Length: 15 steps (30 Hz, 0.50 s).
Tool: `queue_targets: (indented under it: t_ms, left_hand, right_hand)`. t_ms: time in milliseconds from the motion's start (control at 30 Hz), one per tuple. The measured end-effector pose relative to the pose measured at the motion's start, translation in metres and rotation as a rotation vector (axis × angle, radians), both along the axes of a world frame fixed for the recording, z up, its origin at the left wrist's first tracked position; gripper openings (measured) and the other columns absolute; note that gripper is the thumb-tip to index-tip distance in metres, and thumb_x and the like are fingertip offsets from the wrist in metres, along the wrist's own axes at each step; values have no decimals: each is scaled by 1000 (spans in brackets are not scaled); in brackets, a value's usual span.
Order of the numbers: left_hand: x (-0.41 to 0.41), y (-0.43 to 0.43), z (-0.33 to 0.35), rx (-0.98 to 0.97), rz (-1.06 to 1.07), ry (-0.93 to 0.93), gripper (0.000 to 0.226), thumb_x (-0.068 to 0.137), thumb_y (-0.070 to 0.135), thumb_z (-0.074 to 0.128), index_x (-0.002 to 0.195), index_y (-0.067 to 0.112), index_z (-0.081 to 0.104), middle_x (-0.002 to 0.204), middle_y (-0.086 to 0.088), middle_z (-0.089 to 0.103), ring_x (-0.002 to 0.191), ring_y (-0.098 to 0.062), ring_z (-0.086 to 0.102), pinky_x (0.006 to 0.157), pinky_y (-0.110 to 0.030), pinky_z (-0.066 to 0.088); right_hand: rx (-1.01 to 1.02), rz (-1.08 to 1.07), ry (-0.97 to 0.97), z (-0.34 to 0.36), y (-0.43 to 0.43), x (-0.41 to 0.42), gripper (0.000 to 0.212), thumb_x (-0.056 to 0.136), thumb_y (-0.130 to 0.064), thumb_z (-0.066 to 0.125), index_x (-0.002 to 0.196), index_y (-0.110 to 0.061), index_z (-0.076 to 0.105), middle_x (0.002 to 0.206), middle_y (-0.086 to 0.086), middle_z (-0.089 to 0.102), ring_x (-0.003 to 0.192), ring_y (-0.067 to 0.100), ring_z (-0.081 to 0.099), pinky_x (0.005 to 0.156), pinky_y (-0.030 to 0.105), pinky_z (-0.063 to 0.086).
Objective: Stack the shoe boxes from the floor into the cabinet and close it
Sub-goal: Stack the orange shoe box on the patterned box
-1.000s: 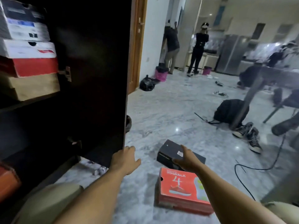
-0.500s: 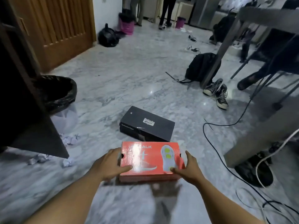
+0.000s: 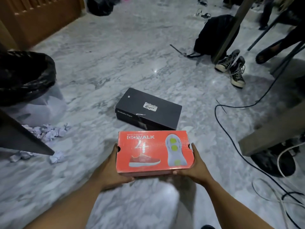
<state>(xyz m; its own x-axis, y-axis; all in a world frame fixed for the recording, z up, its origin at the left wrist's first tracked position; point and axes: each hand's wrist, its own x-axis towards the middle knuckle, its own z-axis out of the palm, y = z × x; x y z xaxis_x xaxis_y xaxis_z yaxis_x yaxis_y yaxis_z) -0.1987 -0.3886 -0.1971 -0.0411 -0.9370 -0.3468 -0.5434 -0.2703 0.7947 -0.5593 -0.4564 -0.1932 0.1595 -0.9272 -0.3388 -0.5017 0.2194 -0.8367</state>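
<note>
An orange shoe box (image 3: 153, 152) with a printed sneaker and sole hangs above the marble floor, lid up. My left hand (image 3: 109, 167) grips its left end and my right hand (image 3: 197, 166) grips its right end, thumbs hooked on the near lower edge. Just beyond it a black shoe box (image 3: 147, 109) lies flat on the floor. The dark corner of the open cabinet door (image 3: 21, 139) juts in at the left edge; the cabinet's inside is out of view.
A bin with a black liner (image 3: 24, 76) stands at left with crumpled paper (image 3: 46, 131) around it. Black cables (image 3: 234, 138) snake across the floor at right, near a table leg (image 3: 267, 139). Sneakers (image 3: 234, 68) and a black backpack (image 3: 212, 33) lie further back.
My head has tilted from the cabinet down to the floor. Both hands went to the orange box, took its ends and lifted it off the floor toward me.
</note>
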Motion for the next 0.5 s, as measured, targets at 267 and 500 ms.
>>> queue_targets:
  t_ms: [267,500]
  left_hand:
    - [-4,3,19,-31,9,-205,156,42,89,74,143,45,-36,156,17,37,135,-15,49,100,-35,49]
    - [22,34,49,-66,44,-289,153,41,96,65,140,46,-40,159,18,30,136,-14,49,97,-30,49]
  right_hand:
    - [-96,17,52,1,3,8,132,39,-56,98,147,-55,22,132,-27,57,116,1,62,96,29,56]
    - [-131,13,1,17,26,38,139,34,-53,100,149,-48,23,132,-24,58,115,0,62,96,31,56]
